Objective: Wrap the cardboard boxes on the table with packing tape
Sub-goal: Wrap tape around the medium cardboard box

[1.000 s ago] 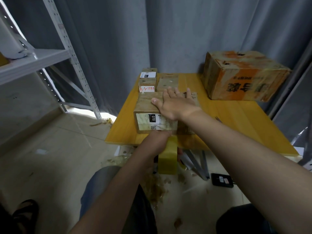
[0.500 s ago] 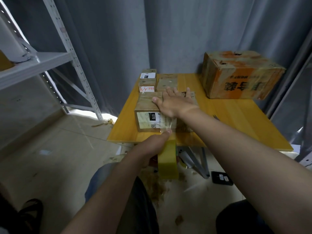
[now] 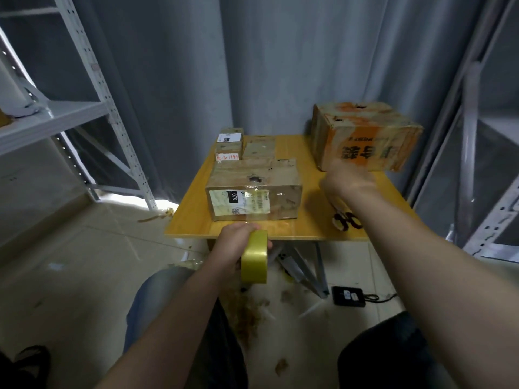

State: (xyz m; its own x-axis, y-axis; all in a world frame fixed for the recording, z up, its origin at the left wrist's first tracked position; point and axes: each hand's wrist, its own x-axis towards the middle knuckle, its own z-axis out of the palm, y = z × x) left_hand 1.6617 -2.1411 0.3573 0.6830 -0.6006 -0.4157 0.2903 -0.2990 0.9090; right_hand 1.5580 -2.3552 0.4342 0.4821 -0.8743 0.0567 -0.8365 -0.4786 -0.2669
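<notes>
Yellow wood forms the top of a small table, seen from the head camera looking forward and down, with grey curtain hanging behind it.

A medium cardboard box sits on the table near the front edge, towards the left. Its front face carries a white label marked 070, and glossy tape lies across that face. A clear strip seems to run from the bottom of the face towards the tape roll.

The left hand grasps this yellow roll, fingers curled round it, just at the table's front edge below the box. The roll stands on edge, partly below the tabletop line.

The right hand is over the table to the right of the box, apart from it. It is motion-blurred, so whether it is released or clenched cannot be told. Scissors lie on the table just under that forearm.

A large cardboard box with orange print stands at the back right corner. Two stacks of small boxes stand at the back left, just behind the medium box.

White metal shelving rises on the left. On the tiled floor under the table lie crumpled tape scraps and a black device with a cable.
</notes>
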